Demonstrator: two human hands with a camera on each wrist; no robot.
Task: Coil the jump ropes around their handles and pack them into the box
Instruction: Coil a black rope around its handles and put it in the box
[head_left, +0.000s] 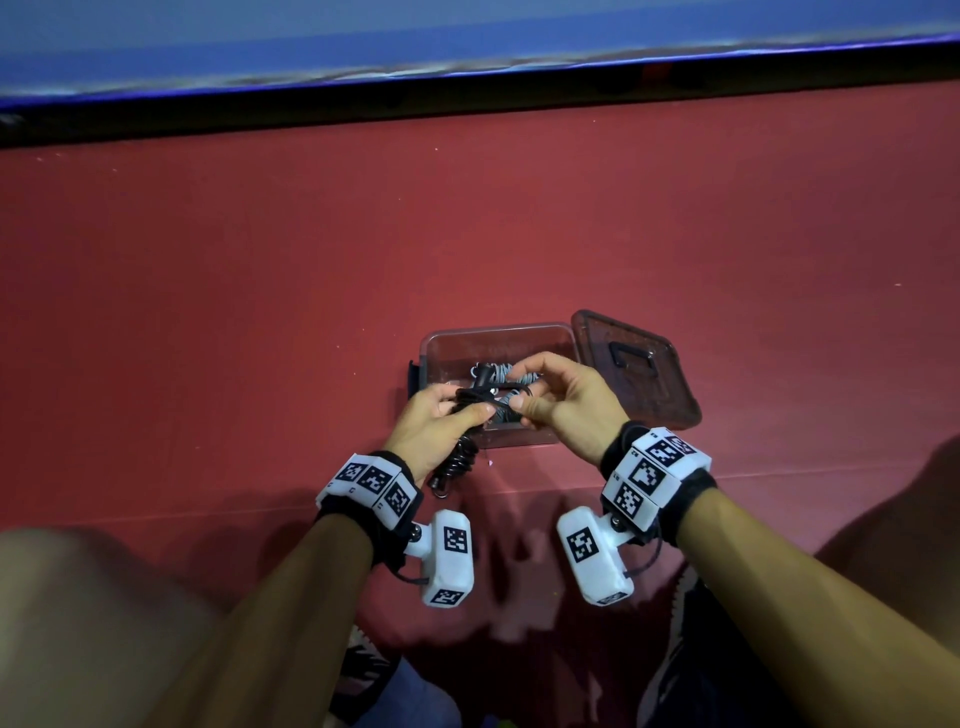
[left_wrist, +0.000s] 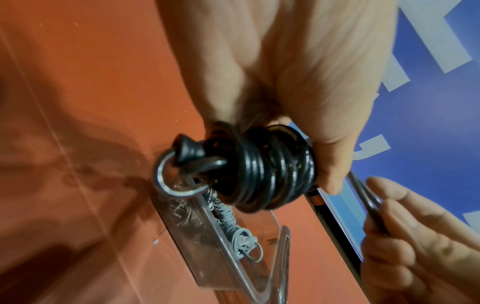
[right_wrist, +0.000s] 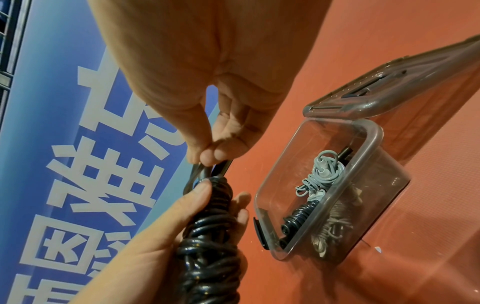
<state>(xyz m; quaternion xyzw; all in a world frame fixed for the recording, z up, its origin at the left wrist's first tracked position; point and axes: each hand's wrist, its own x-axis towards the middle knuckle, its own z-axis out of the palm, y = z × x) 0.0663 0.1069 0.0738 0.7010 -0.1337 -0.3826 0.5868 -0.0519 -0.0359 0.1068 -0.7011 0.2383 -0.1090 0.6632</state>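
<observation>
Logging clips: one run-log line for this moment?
left hand: grips black rope coil | right hand: pinches rope end | box: open, ropes inside

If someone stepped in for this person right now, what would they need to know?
Left hand grips the black jump rope, coiled around its handles.
Right hand pinches the rope's loose end, not yet tucked in.
The clear box lies open on the red surface, lid beside it; a grey coiled rope and another black one are inside.
Left: secure the end, put this rope in.

Glossy black rope (left_wrist: 270, 170); clear plastic box (right_wrist: 369, 139); matt red floor (head_left: 260, 291).
</observation>
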